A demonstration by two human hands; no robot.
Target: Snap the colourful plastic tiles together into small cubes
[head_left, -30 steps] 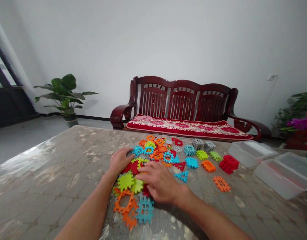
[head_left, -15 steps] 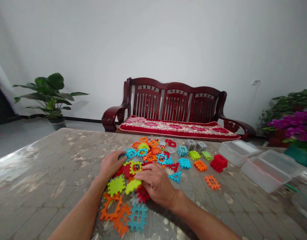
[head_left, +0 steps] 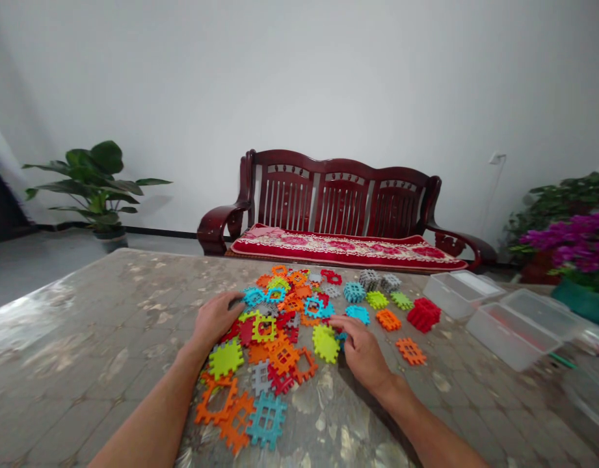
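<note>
Between the thumb and fingers of my right hand point(head_left: 362, 354) is a solid lime-green toothed tile point(head_left: 325, 343), tilted just above the table. A blue piece point(head_left: 341, 337) shows partly behind that hand. My left hand point(head_left: 218, 318) rests at the left edge of a mixed heap, its fingers stretched beside a light-blue tile point(head_left: 254, 296) and holding nothing. Plastic interlocking tiles in several colours make up the heap. Nearer to me lie another solid lime-green tile point(head_left: 226, 358), an orange frame tile point(head_left: 216, 400) and a teal window tile point(head_left: 266, 419).
Right of the heap stand small stacks: blue tiles point(head_left: 354, 292), grey tiles point(head_left: 370, 280), red tiles point(head_left: 423, 314) and orange tiles point(head_left: 388, 319). A single orange window tile point(head_left: 411, 351) lies nearby. Clear plastic boxes point(head_left: 511, 335) stand at the right. Beyond the table point(head_left: 108, 351) is a wooden bench point(head_left: 341, 201).
My right hand has moved right, carrying the lime-green tile out of the heap. Orange and red tiles beneath are now uncovered. My left hand has stayed in place.
</note>
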